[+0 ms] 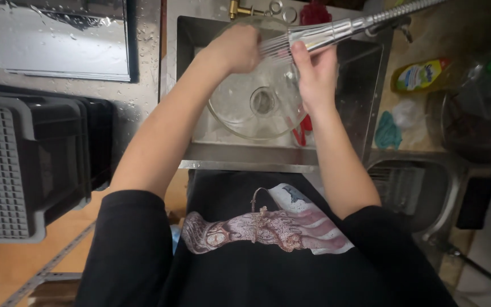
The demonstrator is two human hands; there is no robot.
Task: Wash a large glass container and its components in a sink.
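Observation:
A clear glass bowl is tilted over the steel sink, its round base facing me. My left hand grips the bowl's upper rim. My right hand holds the metal pull-out spray head, whose hose runs off to the upper right. Water streams from the spray head onto the inside of the bowl, close to my left hand. Something red lies in the sink under the bowl, mostly hidden.
Grey and black plastic crates are stacked at the left. A wet metal tray lies at the top left. On the right counter are a yellow dish-soap bottle, a teal cloth, a dark pot and a second basin.

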